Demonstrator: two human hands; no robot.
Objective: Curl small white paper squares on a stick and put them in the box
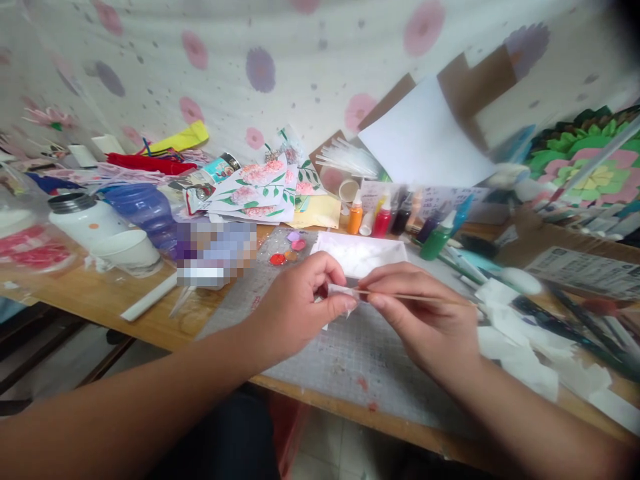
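Between the thumb and fingers of my left hand point(295, 307) is a small piece of white tissue point(342, 291), partly hidden by the fingertips. My right hand point(430, 317) pinches a thin wooden stick point(413, 297), whose tip meets the tissue. Both hands are closed and close together above a grey cutting mat point(325, 380). Just behind them stands a shallow white box point(404, 252) with soft white material inside. Dabs of red paint point(277, 259) and other colours lie on the mat left of the box.
Paint bottles, including an orange bottle point(355, 217) and a green bottle point(437, 243), stand behind the box. On the left are a white cup point(127, 253) and a blue plastic container point(140, 207). Crumpled tissues point(520, 353), brushes and a cardboard box point(575, 257) crowd the right.
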